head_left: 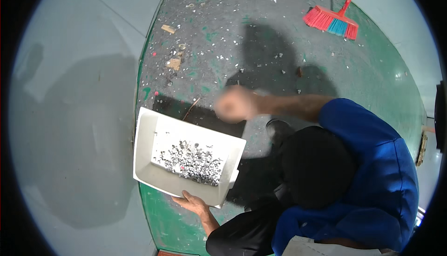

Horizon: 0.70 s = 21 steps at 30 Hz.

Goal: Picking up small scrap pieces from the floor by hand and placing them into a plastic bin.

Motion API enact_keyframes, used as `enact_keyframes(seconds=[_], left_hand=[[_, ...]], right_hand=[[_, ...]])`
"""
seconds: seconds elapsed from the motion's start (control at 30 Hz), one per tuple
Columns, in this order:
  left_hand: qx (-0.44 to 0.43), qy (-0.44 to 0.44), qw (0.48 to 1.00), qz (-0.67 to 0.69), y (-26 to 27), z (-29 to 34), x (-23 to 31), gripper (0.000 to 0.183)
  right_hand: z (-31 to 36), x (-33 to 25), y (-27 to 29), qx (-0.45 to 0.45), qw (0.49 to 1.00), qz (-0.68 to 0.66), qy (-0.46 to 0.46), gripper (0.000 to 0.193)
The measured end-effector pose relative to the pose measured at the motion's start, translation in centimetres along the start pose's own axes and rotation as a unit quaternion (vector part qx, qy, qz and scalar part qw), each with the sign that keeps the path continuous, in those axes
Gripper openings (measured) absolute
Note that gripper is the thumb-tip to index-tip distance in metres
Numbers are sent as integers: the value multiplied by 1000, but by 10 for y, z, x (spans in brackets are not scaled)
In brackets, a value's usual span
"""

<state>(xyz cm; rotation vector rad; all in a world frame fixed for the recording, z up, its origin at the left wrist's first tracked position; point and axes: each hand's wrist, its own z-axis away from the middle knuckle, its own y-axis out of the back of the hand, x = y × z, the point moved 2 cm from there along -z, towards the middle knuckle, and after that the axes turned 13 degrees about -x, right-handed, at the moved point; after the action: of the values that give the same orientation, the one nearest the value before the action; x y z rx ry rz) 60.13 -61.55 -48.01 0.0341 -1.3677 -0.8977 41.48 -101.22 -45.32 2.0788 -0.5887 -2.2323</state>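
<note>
A white rectangular plastic tub (145,144) is tilted up, with its opening toward me. Many small black, grey and white scraps (195,163) have gathered along the lower side inside it. My left hand (193,205) grips the tub's near rim, its thumb over the edge and its other fingers partly hidden below. My right arm reaches across above the floor. My right hand (236,104) is beyond the tub's far right corner and badly blurred, so its fingers and anything in them do not show. A thin brown strip (191,109) lies between the tub and that hand.
Small white bits and brown cardboard pieces (173,64) litter the worn grey-green floor (209,37). A red-and-blue broom (331,22) stands at the back right. A pale wall (84,116) runs along the left. My black-clad knees (319,165) are bent near the tub.
</note>
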Motion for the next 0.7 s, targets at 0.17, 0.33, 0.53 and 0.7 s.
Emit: enact_keyframes(seconds=[0.17,0.33,0.53,0.7], left_hand=[[-1,5,1000,-11,-7,-1,0,61],[-4,26,1000,7,-15,-5,4,61],[-4,35,999,-1,-7,-2,4,58],[9,18,1000,-8,-10,-4,2,57]], right_hand=[[-13,-42,-17,8,997,10,81,16],[14,88,43,100,951,265,-120,27],[18,116,30,26,915,321,-242,17],[21,132,26,58,906,315,-277,12]])
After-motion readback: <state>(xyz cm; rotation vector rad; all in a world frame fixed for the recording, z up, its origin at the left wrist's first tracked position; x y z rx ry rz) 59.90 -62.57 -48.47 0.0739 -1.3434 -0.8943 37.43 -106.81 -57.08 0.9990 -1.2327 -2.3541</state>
